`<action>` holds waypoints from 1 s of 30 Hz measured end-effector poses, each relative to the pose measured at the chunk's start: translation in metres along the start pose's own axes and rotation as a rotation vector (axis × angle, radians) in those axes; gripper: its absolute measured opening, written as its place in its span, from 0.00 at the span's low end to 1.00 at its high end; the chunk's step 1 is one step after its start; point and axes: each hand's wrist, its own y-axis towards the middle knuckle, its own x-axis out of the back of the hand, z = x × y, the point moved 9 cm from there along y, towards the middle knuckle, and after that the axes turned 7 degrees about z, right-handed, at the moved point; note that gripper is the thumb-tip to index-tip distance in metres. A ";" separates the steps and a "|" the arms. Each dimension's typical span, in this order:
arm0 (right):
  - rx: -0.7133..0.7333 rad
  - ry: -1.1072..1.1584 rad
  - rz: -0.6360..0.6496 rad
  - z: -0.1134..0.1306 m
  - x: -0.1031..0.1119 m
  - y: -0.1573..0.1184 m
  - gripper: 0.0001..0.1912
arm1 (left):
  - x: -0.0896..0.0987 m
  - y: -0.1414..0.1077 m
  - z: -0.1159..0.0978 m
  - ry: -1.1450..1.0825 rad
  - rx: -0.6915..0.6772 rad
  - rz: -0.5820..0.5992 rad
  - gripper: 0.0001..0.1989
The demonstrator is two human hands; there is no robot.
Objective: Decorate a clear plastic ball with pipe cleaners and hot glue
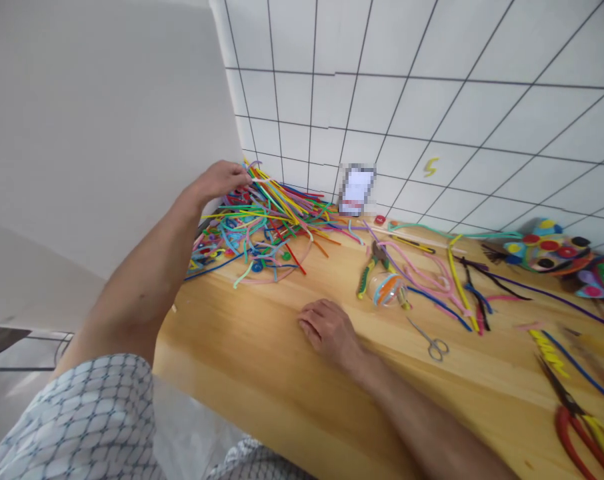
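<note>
My left hand (226, 179) reaches to the back left corner, at the upper edge of a heap of many-coloured pipe cleaners (282, 210). Its fingers are pinched together, and a pale pipe cleaner (263, 179) sticks out from the fingertips. My right hand (328, 331) rests on the wooden table (262, 347) with its fingers curled in; nothing shows in it. Just beyond lie green-handled pliers (369, 270) and a clear round ball (388, 289) with orange and blue strips on it. Small scissors (432, 341) lie to the right of that hand.
A phone (357, 190) leans on the tiled wall (397, 100). Loose pipe cleaners (452, 287) are strewn along the right side. Decorated colourful figures (552, 250) stand at the far right. Large red-handled scissors (572, 413) lie near the right front. A white panel (107, 133) borders the left.
</note>
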 end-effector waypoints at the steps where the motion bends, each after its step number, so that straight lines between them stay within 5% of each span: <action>1: 0.003 -0.003 -0.005 0.001 0.000 0.000 0.07 | 0.007 -0.003 0.000 -0.045 0.026 0.011 0.18; 5: 0.005 -0.008 -0.010 0.001 0.000 0.000 0.06 | 0.022 -0.015 -0.009 -0.132 0.054 0.031 0.18; 8: 0.004 -0.009 -0.011 0.000 -0.002 0.000 0.06 | 0.010 -0.025 -0.017 -0.171 0.046 0.091 0.17; 12: -0.006 -0.010 -0.013 0.000 -0.003 0.000 0.06 | -0.028 -0.043 -0.030 -0.156 -0.003 0.260 0.11; 16: -0.002 -0.032 -0.019 0.002 -0.001 0.001 0.06 | -0.084 -0.059 -0.052 0.196 -0.186 0.537 0.10; 21: 0.007 -0.034 -0.027 0.004 0.001 0.001 0.06 | -0.110 -0.034 -0.066 0.386 -0.184 0.238 0.35; 24: -0.001 -0.024 -0.021 0.003 0.001 0.001 0.07 | -0.131 -0.016 -0.071 0.397 -0.173 0.168 0.47; 30: 0.002 -0.016 -0.029 0.004 0.005 0.002 0.06 | -0.166 0.020 -0.074 0.307 -0.187 0.133 0.27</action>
